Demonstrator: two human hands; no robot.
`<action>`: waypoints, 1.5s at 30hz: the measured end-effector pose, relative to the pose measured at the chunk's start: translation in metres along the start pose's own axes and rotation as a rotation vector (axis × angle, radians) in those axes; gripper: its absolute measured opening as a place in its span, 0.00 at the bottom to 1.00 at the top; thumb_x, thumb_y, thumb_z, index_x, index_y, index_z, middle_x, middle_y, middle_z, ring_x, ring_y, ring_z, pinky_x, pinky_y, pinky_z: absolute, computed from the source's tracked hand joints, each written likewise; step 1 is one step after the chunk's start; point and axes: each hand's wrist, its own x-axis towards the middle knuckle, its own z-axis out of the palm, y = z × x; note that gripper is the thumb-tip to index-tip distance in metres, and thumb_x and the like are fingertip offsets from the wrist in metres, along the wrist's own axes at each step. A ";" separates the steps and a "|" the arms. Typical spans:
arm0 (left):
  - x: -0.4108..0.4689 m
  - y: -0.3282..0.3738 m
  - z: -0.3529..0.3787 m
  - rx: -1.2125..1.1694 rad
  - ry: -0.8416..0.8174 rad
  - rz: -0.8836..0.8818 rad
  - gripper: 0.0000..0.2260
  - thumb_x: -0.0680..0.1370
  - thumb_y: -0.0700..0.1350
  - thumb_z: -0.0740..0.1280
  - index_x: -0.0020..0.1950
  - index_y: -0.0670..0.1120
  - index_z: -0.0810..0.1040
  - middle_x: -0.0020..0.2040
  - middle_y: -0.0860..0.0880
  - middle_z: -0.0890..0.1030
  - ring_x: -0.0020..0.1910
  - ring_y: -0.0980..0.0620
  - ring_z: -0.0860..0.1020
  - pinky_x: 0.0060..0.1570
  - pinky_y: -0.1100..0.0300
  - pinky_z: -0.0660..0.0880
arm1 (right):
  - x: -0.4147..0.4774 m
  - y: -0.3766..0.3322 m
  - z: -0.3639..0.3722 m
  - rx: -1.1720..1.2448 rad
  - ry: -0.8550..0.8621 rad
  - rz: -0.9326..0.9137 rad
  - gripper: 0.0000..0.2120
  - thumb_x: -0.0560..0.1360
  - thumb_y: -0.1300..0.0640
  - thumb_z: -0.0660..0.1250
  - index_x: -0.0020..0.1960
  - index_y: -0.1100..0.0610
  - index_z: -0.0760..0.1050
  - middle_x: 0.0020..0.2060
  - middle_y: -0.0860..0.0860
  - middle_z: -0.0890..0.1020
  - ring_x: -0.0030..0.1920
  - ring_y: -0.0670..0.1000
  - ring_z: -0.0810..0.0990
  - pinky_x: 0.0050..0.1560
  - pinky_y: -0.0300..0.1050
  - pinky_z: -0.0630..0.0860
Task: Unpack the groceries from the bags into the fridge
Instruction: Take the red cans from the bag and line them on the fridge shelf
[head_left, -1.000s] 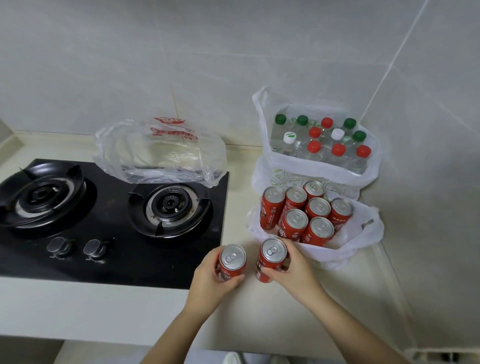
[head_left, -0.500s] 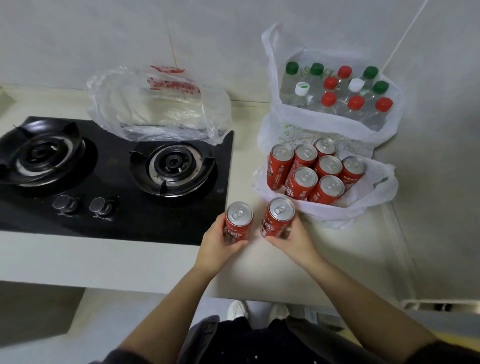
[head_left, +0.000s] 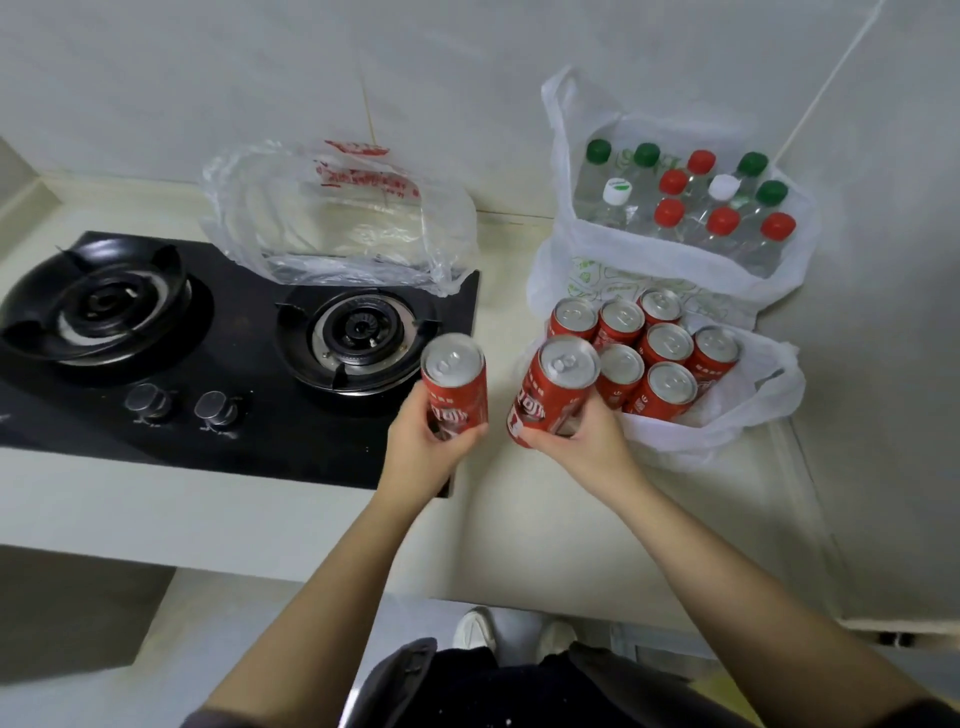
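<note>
The left fingers are curled round the lower half of the left can, thumb across its front, so the left hand grips it fully. The right fingers wrap the base of the right can in the same way, with the right hand closed round it from below. Both cans are red with silver tops and unopened tabs. The left one stands nearly upright over the right edge of the hob. The right one tilts, with its top leaning toward the can bag. Both appear lifted off the counter, apart from each other.

Just beside the right can, the white can bag lies open on the counter with seven more cans standing packed together in it. Behind it, against the wall, the bottle bag holds clear bottles with green, red and white caps. Left of that, a clear bag with red print lies slumped, its front edge on the back of the hob. The black hob has two burners and two knobs at its front.
</note>
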 end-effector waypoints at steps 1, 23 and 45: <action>0.005 0.017 -0.009 -0.014 0.031 0.028 0.25 0.68 0.38 0.79 0.57 0.55 0.74 0.50 0.55 0.82 0.46 0.66 0.80 0.46 0.74 0.72 | 0.006 -0.018 0.000 0.020 -0.002 -0.041 0.29 0.65 0.64 0.79 0.61 0.50 0.73 0.51 0.44 0.83 0.51 0.41 0.82 0.52 0.35 0.78; -0.075 0.154 -0.152 0.074 0.768 0.043 0.27 0.67 0.50 0.77 0.64 0.56 0.72 0.53 0.59 0.81 0.51 0.62 0.80 0.50 0.60 0.77 | 0.031 -0.228 0.076 0.037 -0.583 -0.506 0.27 0.65 0.53 0.79 0.60 0.43 0.72 0.52 0.40 0.82 0.54 0.39 0.79 0.54 0.42 0.75; -0.423 0.151 -0.148 0.106 1.771 -0.320 0.29 0.69 0.46 0.77 0.67 0.54 0.71 0.56 0.56 0.79 0.56 0.56 0.77 0.46 0.63 0.73 | -0.264 -0.239 0.226 0.072 -1.505 -0.742 0.29 0.66 0.49 0.79 0.57 0.32 0.66 0.52 0.34 0.78 0.54 0.39 0.77 0.47 0.32 0.73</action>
